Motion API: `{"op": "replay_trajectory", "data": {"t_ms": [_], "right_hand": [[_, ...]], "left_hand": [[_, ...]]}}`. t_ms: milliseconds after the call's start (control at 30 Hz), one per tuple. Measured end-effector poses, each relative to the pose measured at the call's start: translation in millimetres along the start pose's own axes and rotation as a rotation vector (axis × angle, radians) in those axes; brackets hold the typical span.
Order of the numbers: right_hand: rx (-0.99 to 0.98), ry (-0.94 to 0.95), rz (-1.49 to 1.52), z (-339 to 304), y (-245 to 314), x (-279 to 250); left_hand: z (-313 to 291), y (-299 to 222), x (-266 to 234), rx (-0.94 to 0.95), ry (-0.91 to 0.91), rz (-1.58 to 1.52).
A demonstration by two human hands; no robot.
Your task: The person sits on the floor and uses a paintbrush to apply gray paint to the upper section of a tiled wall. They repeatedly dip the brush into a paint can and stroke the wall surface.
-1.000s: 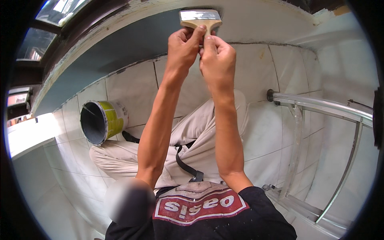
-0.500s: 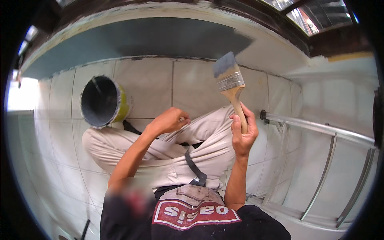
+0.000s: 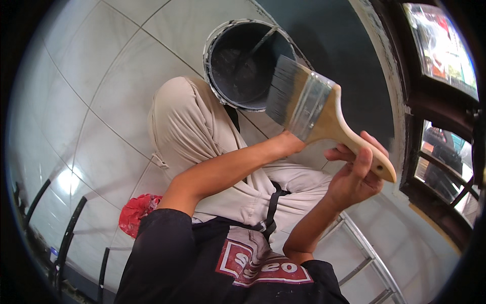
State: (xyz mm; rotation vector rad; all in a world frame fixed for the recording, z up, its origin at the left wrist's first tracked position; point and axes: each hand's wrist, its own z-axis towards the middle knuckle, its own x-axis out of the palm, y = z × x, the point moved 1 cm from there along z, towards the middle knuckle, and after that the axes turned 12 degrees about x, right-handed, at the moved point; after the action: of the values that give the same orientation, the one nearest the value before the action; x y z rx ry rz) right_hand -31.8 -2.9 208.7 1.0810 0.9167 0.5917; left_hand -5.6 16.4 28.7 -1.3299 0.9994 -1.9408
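Observation:
My right hand (image 3: 357, 175) grips the wooden handle of a wide paintbrush (image 3: 316, 104). Grey paint coats its bristles, which point left and overlap the right side of a paint bucket (image 3: 209, 66) in the view. Whether they touch the bucket cannot be told. Inside the bucket is dark grey paint, and a thin stick (image 3: 260, 44) leans against its rim. My left hand (image 3: 294, 142) lies behind the brush, only its wrist end showing; the fingers are hidden.
Beyond the bucket stands a low wall painted dark grey (image 3: 324, 30), under dark window frames (image 3: 422, 114). A metal ladder (image 3: 369, 253) lies at lower right. On the tiled floor (image 3: 116, 61), a red crumpled bag (image 3: 135, 215) sits by my left elbow.
The view has swung left, bringing the bucket to the upper middle. My right hand has carried the brush toward the bucket, its bristles turning leftward. My left hand has slipped behind the brush.

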Motion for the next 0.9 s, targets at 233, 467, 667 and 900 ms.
{"op": "replay_trajectory", "data": {"t_ms": [233, 467, 667, 900], "right_hand": [[0.094, 0.167, -0.152, 22, -15, 73], [0.163, 0.231, -0.313, 33, -44, 102], [0.121, 0.246, -0.367, 34, -52, 109], [0.111, 0.24, -0.364, 33, -51, 109]], "left_hand": [[6, 7, 5, -0.185, 0.229, 0.251], [10, 53, 23, -0.281, 0.923, 0.978], [6, 59, 25, -0.284, 0.924, 0.962], [5, 61, 25, -0.319, 0.953, 0.997]]}}
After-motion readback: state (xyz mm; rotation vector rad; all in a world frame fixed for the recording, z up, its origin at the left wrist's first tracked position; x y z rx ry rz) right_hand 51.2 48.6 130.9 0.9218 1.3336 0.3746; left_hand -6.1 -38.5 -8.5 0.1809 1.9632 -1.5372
